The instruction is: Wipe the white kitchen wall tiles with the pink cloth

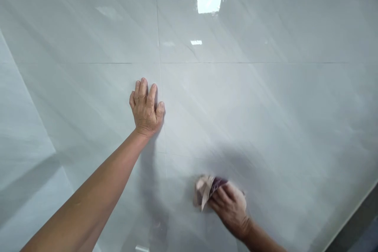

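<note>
While the right hand [232,206] grasps a bunched cloth [203,189], pale with a dark purple patch, against what looks like a tiled wall [251,102], the left hand [146,108] lies spread on the same tiles, up and to the left, holding nothing. Slight blur on the right hand and cloth suggests a wiping stroke, so the work seems under way rather than finished. How much is done is hard to judge: the tiles look evenly clean, with no plain border between wiped and unwiped parts, though glints around the bright reflection [209,2] near the top may mean dampness there. What is left cannot be told either. Beyond the hands, the surface is pale grey and glossy, streaked with faint diagonal veins and crossed by thin joints [157,19]. Soft shadows [149,173] lie beside both hands. Another pale surface [23,126] meets it along a slanting edge at left, and a dark strip [357,220] fills the lower right corner.
</note>
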Demonstrator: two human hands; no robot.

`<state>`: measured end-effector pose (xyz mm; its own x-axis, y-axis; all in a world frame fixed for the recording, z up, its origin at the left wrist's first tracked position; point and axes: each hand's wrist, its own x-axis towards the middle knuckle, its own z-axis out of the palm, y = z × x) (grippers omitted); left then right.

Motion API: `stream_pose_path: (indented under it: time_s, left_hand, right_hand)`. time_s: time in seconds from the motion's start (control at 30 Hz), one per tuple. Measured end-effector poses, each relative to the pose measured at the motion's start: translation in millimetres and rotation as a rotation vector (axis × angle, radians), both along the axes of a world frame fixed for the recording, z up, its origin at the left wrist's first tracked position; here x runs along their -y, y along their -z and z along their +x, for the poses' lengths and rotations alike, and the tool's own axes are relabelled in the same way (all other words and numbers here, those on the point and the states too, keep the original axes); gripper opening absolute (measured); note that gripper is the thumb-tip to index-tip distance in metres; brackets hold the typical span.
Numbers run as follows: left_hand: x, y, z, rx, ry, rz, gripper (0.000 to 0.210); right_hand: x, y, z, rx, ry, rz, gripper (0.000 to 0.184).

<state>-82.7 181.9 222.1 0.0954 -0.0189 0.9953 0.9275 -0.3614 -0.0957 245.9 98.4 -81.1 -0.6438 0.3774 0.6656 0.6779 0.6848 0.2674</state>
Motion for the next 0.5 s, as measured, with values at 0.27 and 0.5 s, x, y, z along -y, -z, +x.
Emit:
stream_pose_path:
  time_s: [0.27, 0.5]
  left_hand:
    - [0.3, -1.1, 0.9, 0.022, 0.01, 0.001, 0.068]
    - [1.3, -4.8, 3.5, 0.124, 0.098, -0.154, 0.085]
  right_hand:
    - [10.3, 82.4, 33.3, 0.11, 0.023, 0.085, 0.038]
    - [14.1, -74.9, 154.9, -0.136, 0.402, 0.367, 0.036]
